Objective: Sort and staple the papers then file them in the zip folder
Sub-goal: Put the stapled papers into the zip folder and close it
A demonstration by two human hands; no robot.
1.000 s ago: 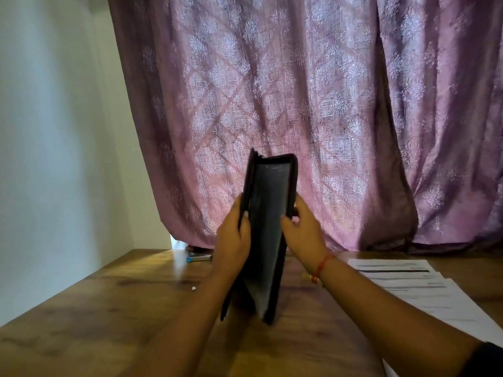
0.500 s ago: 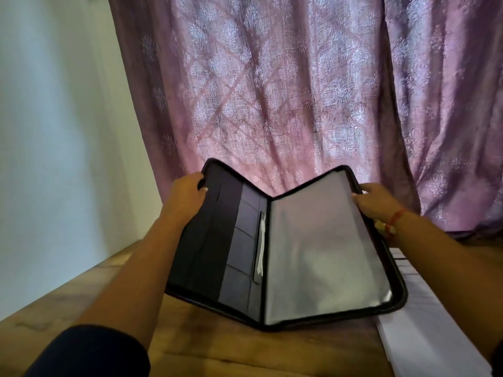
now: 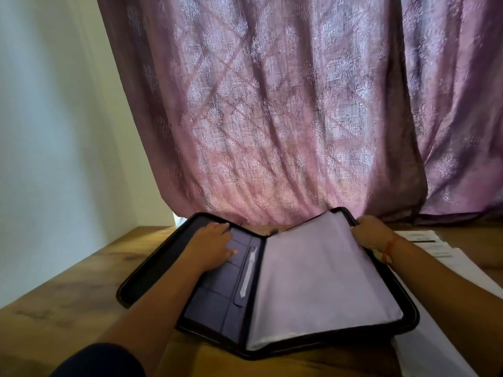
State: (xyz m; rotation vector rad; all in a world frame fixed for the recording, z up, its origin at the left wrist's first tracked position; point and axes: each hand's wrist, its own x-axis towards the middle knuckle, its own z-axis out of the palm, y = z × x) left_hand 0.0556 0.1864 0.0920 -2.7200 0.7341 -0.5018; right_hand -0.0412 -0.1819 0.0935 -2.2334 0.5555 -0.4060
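The black zip folder point(image 3: 272, 289) lies open on the wooden table point(image 3: 68, 281), the left hand point(image 3: 215, 244) resting flat with straight fingers on its pocket side, the right hand point(image 3: 371, 232) seeming to grip its far right edge, and the papers point(image 3: 435, 248) just beside it.

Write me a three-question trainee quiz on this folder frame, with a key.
1. True or false: the zip folder lies open on the wooden table.
2. Which hand grips the folder's far right edge? A) left hand B) right hand
3. Fill in: the printed papers lie to the folder's ____.

Key: 1 true; 2 B; 3 right.
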